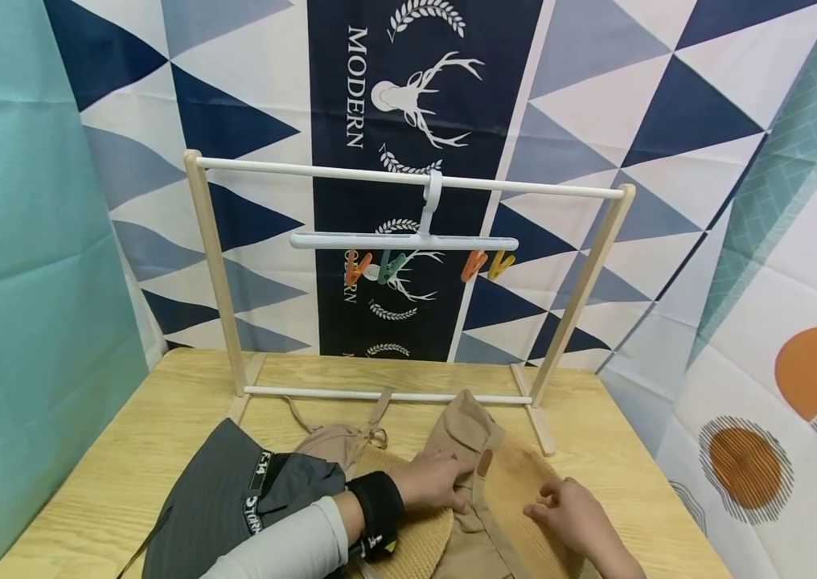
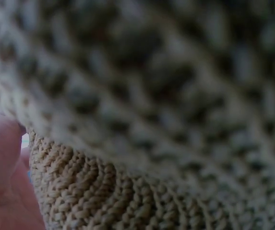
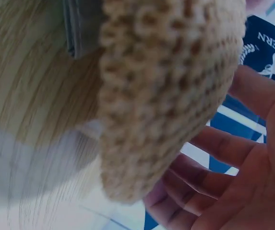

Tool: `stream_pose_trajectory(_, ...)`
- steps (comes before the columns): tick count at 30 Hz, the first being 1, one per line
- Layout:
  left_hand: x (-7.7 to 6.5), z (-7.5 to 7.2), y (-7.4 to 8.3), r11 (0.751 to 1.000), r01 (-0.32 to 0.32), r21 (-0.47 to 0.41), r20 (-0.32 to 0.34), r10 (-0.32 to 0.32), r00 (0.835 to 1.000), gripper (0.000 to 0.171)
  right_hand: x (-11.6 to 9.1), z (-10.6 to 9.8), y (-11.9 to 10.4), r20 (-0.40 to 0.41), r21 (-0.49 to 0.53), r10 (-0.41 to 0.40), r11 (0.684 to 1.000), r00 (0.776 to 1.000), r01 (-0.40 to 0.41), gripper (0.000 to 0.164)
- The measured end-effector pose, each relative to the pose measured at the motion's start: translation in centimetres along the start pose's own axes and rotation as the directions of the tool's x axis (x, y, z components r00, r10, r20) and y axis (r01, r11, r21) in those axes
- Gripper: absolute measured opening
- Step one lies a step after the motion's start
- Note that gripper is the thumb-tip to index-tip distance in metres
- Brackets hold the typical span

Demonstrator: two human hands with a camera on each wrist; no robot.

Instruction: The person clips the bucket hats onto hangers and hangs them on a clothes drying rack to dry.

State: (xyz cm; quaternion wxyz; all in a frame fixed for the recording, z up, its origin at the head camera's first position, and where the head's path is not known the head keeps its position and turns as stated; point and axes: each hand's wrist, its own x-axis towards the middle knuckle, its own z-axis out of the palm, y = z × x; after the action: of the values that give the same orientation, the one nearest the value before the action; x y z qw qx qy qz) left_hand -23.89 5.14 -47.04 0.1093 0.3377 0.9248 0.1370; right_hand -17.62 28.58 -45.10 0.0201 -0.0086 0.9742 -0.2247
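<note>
A hat with tan cloth, a band with a brown label and a straw part lies near the table's front. My left hand grips the tan cloth, its thumb and index finger at a fold. A second woven straw piece lies beneath that wrist; blurred weave fills the left wrist view. At the straw part's right side is my right hand. Its fingers touch the weave loosely; in the right wrist view the woven straw hides the fingertips.
A dark grey bucket hat with a lettered strap lies at the left. Beyond the straw sits another tan cloth piece with ties. A wooden rack stands behind, carrying a pale blue hanger with several coloured clips.
</note>
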Motion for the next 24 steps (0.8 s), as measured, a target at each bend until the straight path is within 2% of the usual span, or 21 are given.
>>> stream_pose_trajectory(6, 0.0, 0.3, 0.0, 0.999, 0.041, -0.016, 0.023, -0.04, 0.999, 0.065, -0.4, -0.7, 1.3, -0.023, 0.026, 0.033, 0.999, 0.999, -0.032, 0.041)
stream_pose_trajectory(13, 0.2, 0.3, 0.3, 0.999, -0.014, 0.034, -0.003, 0.014, 1.0, 0.064, -1.0, -1.5, 2.6, -0.04, 0.007, 0.06, 0.998, 0.997, -0.06, 0.036)
stream_pose_trajectory(17, 0.4, 0.3, 0.6, 0.998, -0.04, 0.055, -0.019, 0.041, 0.999, 0.062, -1.3, -2.0, 3.3, 0.024, -0.028, 0.125, 0.992, 0.992, -0.125, 0.048)
stream_pose_trajectory(21, 0.5, 0.4, 0.6, 0.996, -0.044, 0.075, -0.021, 0.046, 0.999, 0.06, -1.5, -2.0, 4.0, 0.115, -0.042, 0.199, 0.98, 0.973, -0.196, 0.062)
stream_pose_trajectory(24, 0.6, 0.6, 0.7, 0.993, -0.044, 0.112, -0.032, 0.048, 0.998, 0.054, -1.5, -1.5, 4.5, 0.145, 0.021, 0.237, 0.97, 0.961, -0.243, 0.057)
